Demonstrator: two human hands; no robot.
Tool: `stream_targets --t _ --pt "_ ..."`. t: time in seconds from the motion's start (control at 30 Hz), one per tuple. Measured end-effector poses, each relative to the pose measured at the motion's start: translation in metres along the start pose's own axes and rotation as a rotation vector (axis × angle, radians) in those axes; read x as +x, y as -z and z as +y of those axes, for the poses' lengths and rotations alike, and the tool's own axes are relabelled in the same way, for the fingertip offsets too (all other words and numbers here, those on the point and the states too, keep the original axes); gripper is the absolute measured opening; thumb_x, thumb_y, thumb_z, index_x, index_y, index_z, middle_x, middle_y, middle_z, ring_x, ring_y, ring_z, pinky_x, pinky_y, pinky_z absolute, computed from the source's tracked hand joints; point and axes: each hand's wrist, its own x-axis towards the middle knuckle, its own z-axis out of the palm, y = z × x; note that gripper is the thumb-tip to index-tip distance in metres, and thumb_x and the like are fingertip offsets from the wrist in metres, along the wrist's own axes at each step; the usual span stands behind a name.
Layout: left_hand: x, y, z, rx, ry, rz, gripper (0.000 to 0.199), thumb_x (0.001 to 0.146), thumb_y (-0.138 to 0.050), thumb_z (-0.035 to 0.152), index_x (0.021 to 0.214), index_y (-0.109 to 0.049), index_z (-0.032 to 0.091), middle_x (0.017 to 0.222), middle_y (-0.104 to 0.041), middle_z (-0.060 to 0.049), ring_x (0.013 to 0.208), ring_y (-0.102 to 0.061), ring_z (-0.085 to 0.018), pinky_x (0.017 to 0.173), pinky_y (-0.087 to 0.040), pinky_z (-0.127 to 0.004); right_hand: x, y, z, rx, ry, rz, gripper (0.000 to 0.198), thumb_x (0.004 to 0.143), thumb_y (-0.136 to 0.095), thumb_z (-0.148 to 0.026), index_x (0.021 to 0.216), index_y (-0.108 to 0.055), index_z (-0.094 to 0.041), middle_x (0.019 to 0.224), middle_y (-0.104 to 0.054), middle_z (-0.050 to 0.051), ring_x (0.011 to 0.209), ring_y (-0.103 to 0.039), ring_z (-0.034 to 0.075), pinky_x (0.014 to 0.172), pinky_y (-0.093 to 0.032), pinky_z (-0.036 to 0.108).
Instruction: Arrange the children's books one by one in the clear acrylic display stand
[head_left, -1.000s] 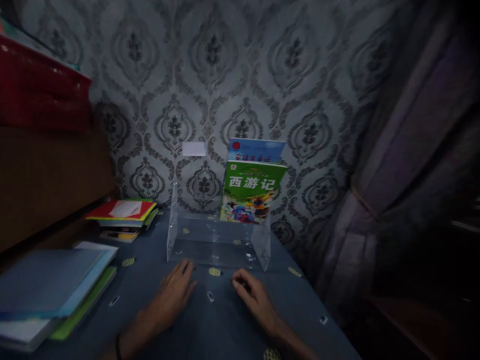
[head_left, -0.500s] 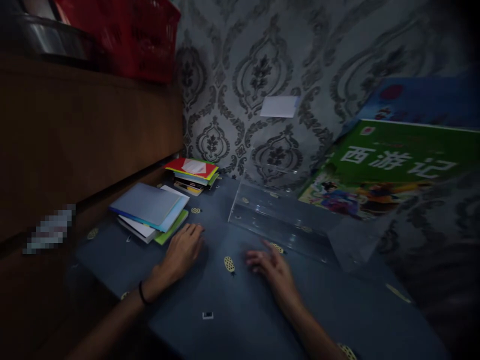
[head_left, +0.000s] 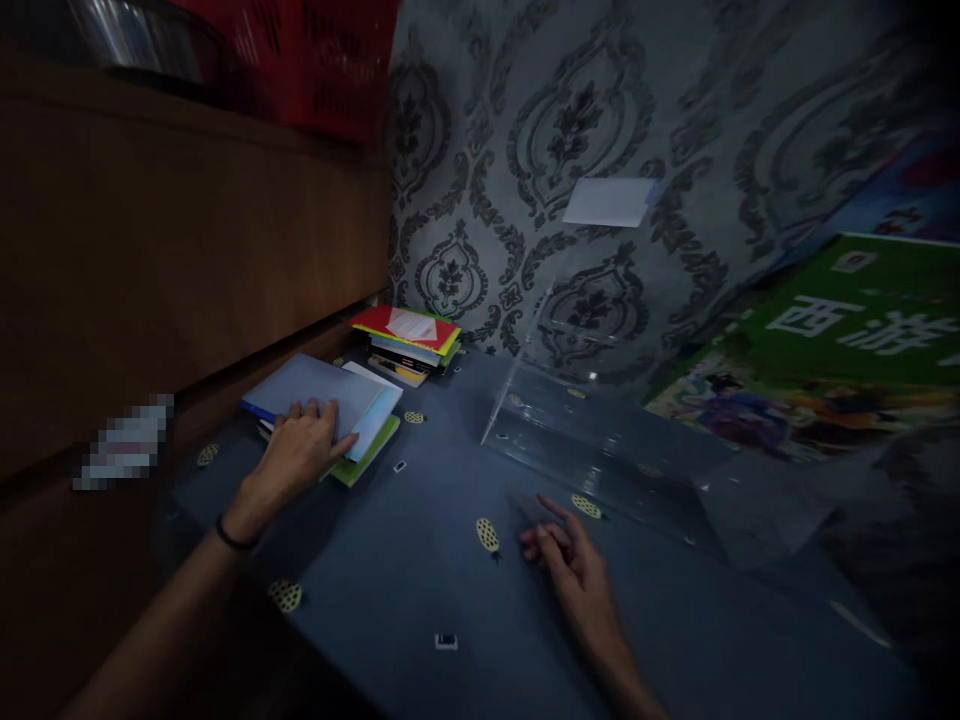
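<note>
Fingers (head_left: 304, 412) of my left hand (head_left: 296, 455) lie spread and flat on the blue book (head_left: 315, 390) topping the near stack, gripping nothing, at the surface's (head_left: 420, 580) left edge. My right hand (head_left: 574, 565) rests loosely open on the cloth, empty, just before the clear stand (head_left: 600, 450).

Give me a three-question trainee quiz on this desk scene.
1. True or false: the left hand rests on the near stack of books.
2. Which colour is the top cover of the far stack by the wall: A red, B white, C black?
3. Fill in: the right hand is on the blue ____, just short of the clear acrylic stand.

Key: 1 true; 2 A; 3 tablecloth.
</note>
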Motion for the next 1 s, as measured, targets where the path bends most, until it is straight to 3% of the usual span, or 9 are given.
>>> stream_targets --t 0.23,0.47,0.7,0.87,1.0 --pt "0.010 0.026 0.008 0.074 -0.138 -0.227 0.040 0.099 -0.037 0.028 0.127 -0.056 0.005 0.107 -0.069 -0.022 0.103 -0.067 -0.033 0.089 -0.050 -0.044 0.001 0.004 0.002 -0.056 -0.009 -0.032 0.059 0.077 -0.064 -0.067 0.109 -0.066 -0.018 0.076 -0.069 0.006 0.066 -0.065 0.021 0.066 -0.055 0.035" --pt "-0.015 0.029 0.005 0.128 -0.205 -0.269 0.047 0.093 -0.038 0.013 0.139 -0.049 0.008 0.105 -0.069 -0.021 0.099 -0.069 -0.032 0.084 -0.052 -0.043 -0.001 0.004 0.002 -0.090 0.041 -0.051 0.058 0.079 -0.060 -0.070 0.105 -0.070 -0.018 0.078 -0.070 0.007 0.068 -0.065 0.021 0.068 -0.056 0.037" --pt "-0.040 0.019 -0.012 0.171 -0.157 -0.156 0.060 0.090 -0.040 0.009 0.148 -0.043 0.021 0.127 -0.061 -0.020 0.114 -0.063 -0.036 0.092 -0.050 -0.051 -0.002 0.005 0.004 -0.116 0.064 -0.058 0.059 0.080 -0.058 -0.072 0.103 -0.072 -0.019 0.079 -0.071 0.007 0.068 -0.065 0.021 0.067 -0.055 0.036" --pt "-0.043 0.004 -0.034 0.190 -0.189 -0.074 0.065 0.091 -0.025 -0.001 0.150 -0.043 0.020 0.140 -0.055 -0.021 0.131 -0.054 -0.034 0.102 -0.046 -0.048 -0.003 0.007 -0.005 -0.129 0.071 -0.100 0.056 0.081 -0.058 -0.068 0.103 -0.072 -0.018 0.079 -0.072 0.007 0.068 -0.066 0.021 0.069 -0.056 0.037" --pt "-0.059 -0.001 -0.039 0.133 -0.251 -0.057 0.062 0.089 -0.034 0.000 0.146 -0.047 0.020 0.143 -0.056 -0.018 0.133 -0.054 -0.032 0.107 -0.045 -0.045 -0.006 0.006 -0.006 -0.182 0.082 -0.123 0.049 0.085 -0.054 -0.062 0.102 -0.072 -0.020 0.081 -0.073 0.007 0.071 -0.068 0.023 0.068 -0.056 0.037"
